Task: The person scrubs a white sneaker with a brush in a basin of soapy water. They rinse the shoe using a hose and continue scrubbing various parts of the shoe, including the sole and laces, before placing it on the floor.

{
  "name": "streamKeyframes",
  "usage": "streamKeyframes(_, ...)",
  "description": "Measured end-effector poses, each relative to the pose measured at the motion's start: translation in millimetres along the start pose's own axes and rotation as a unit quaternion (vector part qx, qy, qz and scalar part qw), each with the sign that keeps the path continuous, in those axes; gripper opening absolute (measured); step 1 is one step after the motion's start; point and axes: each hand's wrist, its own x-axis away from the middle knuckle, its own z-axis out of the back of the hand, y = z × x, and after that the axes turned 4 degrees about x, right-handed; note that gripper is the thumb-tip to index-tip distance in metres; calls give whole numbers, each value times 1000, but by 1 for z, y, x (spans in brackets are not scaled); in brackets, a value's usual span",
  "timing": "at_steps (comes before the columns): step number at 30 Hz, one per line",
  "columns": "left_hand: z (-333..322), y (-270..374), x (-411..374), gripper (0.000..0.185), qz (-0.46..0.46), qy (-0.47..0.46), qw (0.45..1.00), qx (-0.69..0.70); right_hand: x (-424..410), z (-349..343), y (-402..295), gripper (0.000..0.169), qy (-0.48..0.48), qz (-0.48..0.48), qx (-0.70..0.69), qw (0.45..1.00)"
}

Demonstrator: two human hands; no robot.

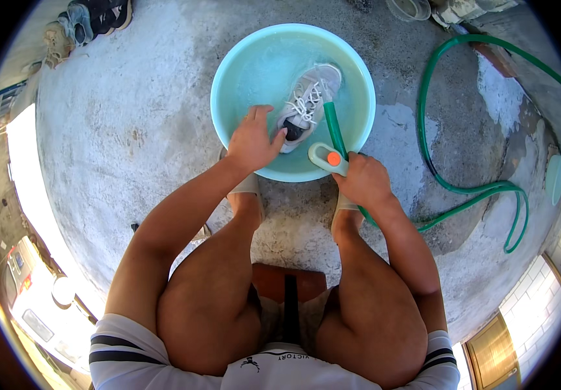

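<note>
A pale turquoise plastic basin (219, 105) holds water in front of me. In it lies a light grey lace-up sneaker (304, 105), wet, with white laces and its toe towards the far right. My left hand (256, 139) reaches over the near left rim with fingers apart, its thumb at the shoe's heel opening; whether it presses on the shoe I cannot tell. My right hand (365, 178), at the near right rim, is closed around a green hose (335, 129) and a pale green handle with an orange dot (317, 156), apparently a brush. Water runs from the hose onto the shoe's toe.
The hose loops over the concrete floor (114, 97) on the right. Several shoes (85, 24) line the wall at the far left. A clear plastic tub (409, 9) stands at the back right. My slippered feet flank the basin's near side; a reddish-brown stool (273, 280) is beneath me.
</note>
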Motion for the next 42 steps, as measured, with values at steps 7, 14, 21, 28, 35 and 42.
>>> streamKeyframes(7,-6,-2,3,55,66,-84,994,36,0,0,1,37,-3,-2,3,1000)
streamKeyframes(14,-22,-17,-13,68,70,-41,993,90,0,-1,0,38,1,8,5,1000)
streamKeyframes(21,-31,-5,-61,55,186,-138,970,76,3,2,-4,45,-125,64,0,990)
streamKeyframes(28,-24,-4,-47,45,197,-67,973,103,10,8,-1,45,-116,70,-20,991)
streamKeyframes(35,-7,-6,-39,47,234,-39,970,60,0,2,1,46,-29,32,18,999)
streamKeyframes(42,-18,-26,-40,49,165,-12,981,97,4,-11,0,45,-13,52,23,998)
